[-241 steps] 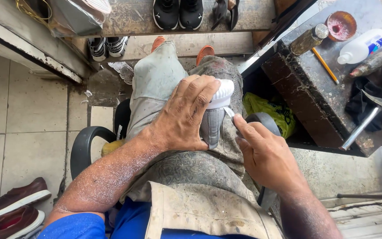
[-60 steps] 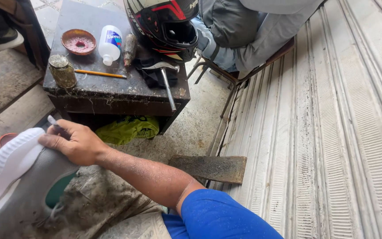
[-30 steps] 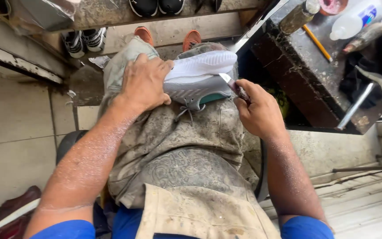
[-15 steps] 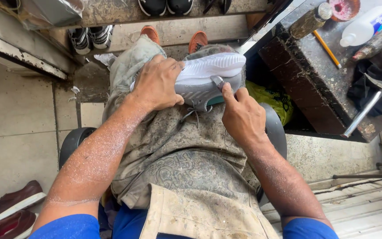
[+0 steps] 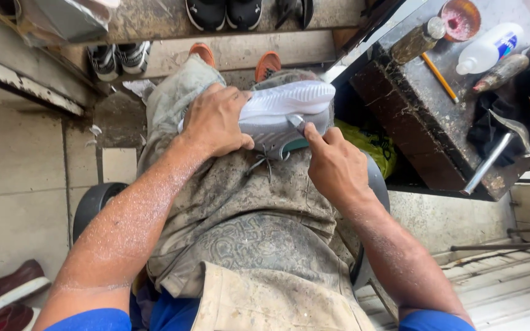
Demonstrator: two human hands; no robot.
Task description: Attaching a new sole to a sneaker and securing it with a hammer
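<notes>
Head view | left hand (image 5: 216, 122) clasped over white shoe (image 5: 289, 107) on lap | right hand (image 5: 332, 165) pinching small blade (image 5: 295, 121) against its sole

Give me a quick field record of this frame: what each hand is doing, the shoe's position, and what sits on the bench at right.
left hand: left hand presses down on the white sneaker, gripping its upper
right hand: right hand holds a small metal tool against the sneaker's side near the sole
sneaker: lies on its side across the lap, on a dirty work cloth
bench: dark workbench carries a white plastic bottle, a pencil, a hammer and a small reddish dish
floor: brown shoes at lower left
</notes>
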